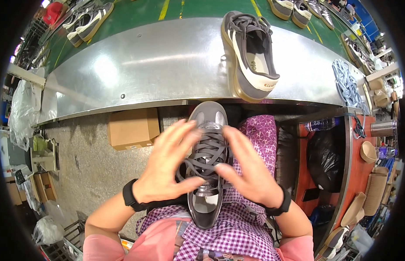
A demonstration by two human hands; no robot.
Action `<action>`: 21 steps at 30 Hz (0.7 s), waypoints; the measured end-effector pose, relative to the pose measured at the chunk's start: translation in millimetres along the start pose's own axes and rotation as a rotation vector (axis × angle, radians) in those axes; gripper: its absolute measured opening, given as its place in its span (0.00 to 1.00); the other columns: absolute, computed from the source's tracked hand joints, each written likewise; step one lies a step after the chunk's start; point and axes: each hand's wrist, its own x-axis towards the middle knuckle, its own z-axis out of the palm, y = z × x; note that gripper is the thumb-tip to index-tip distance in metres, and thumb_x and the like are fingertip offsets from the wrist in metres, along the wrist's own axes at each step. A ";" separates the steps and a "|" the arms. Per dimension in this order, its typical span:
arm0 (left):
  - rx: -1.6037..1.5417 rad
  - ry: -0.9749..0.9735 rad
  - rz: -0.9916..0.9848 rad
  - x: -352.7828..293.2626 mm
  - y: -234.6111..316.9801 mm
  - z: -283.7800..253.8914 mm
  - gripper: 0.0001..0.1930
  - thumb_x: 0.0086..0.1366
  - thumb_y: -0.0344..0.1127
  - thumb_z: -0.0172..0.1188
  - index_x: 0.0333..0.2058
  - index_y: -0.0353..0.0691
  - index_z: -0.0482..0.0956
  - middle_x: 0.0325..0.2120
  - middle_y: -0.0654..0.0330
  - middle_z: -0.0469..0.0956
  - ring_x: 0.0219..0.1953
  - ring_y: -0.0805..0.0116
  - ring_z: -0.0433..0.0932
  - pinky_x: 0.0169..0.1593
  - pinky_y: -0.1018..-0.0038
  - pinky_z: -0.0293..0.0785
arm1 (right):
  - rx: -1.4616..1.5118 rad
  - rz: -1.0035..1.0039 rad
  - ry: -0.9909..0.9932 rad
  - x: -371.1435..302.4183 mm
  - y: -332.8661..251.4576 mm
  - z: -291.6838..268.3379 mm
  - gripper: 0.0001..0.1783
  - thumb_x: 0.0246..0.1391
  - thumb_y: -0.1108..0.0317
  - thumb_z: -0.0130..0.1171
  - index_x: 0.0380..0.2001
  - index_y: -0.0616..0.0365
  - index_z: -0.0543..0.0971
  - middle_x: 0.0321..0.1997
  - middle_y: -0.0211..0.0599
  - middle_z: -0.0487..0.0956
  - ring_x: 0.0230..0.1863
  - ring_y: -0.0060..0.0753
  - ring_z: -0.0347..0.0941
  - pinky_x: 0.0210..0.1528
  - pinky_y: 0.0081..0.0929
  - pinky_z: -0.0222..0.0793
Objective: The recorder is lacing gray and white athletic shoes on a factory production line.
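A dark grey sneaker point(207, 114) rests on my lap, its toe pointing away from me and near the bench edge. Dark laces criss-cross over its tongue, with loose loops lying on top. My left hand point(165, 163) is at the shoe's left side, fingers spread and slightly blurred, the thumb near the lower laces. On the opposite side is my right hand point(250, 174), its fingers apart and its thumb over the laces. Neither hand visibly grips a lace. Another grey and white sneaker point(250, 56), laced at the front, stands on the metal bench ledge.
The metal ledge point(167, 65) runs along a green conveyor point(202, 8) carrying several sneakers. Pale blue laces point(348, 82) hang at the ledge's right end. A red-brown cabinet point(361, 143) holding a black bag point(326, 156) stands at right. A cardboard box point(133, 129) sits below the ledge.
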 end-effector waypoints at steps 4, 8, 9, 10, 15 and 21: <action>-0.186 -0.151 0.196 -9.6 3.1 -9.4 0.20 0.52 0.37 0.65 0.44 0.36 0.80 0.43 0.52 0.80 0.51 0.49 0.76 0.52 0.60 0.74 | -0.053 -0.176 -0.112 -20.0 -15.9 -9.6 0.24 0.52 0.65 0.64 0.48 0.68 0.73 0.55 0.54 0.71 0.62 0.60 0.63 0.62 0.41 0.64; -0.470 0.024 -0.404 -12.4 6.9 -9.0 0.10 0.58 0.27 0.61 0.40 0.34 0.79 0.32 0.55 0.78 0.32 0.59 0.78 0.35 0.67 0.74 | 0.058 -0.003 -0.022 -11.5 -24.9 -19.0 0.10 0.52 0.69 0.63 0.37 0.62 0.78 0.37 0.41 0.78 0.40 0.46 0.78 0.40 0.33 0.75; -0.469 0.026 -0.406 -9.0 4.4 -4.2 0.10 0.58 0.27 0.61 0.40 0.34 0.79 0.32 0.55 0.78 0.32 0.59 0.78 0.35 0.67 0.74 | 0.024 0.175 0.057 0.6 -25.8 -19.6 0.09 0.53 0.70 0.62 0.36 0.62 0.77 0.33 0.41 0.77 0.33 0.44 0.78 0.34 0.32 0.74; -0.312 0.035 -0.288 -0.5 1.5 0.9 0.10 0.58 0.28 0.62 0.39 0.34 0.79 0.32 0.56 0.77 0.31 0.59 0.78 0.35 0.67 0.74 | -0.047 0.038 0.216 11.5 -11.0 -11.0 0.06 0.54 0.71 0.60 0.33 0.62 0.76 0.28 0.41 0.74 0.25 0.42 0.74 0.27 0.33 0.69; 0.040 -0.003 -0.067 26.6 4.7 6.9 0.10 0.52 0.30 0.68 0.33 0.36 0.79 0.29 0.56 0.74 0.31 0.57 0.75 0.33 0.67 0.73 | -0.363 0.015 0.165 42.5 1.0 5.4 0.10 0.54 0.67 0.60 0.29 0.63 0.73 0.28 0.46 0.73 0.29 0.47 0.74 0.29 0.38 0.69; -0.048 -0.084 0.045 32.9 -12.1 -1.3 0.10 0.48 0.29 0.69 0.28 0.36 0.77 0.27 0.57 0.73 0.29 0.58 0.74 0.32 0.67 0.71 | -0.080 0.165 0.164 28.0 -4.1 1.7 0.13 0.53 0.68 0.62 0.36 0.62 0.70 0.25 0.44 0.72 0.26 0.46 0.74 0.29 0.38 0.70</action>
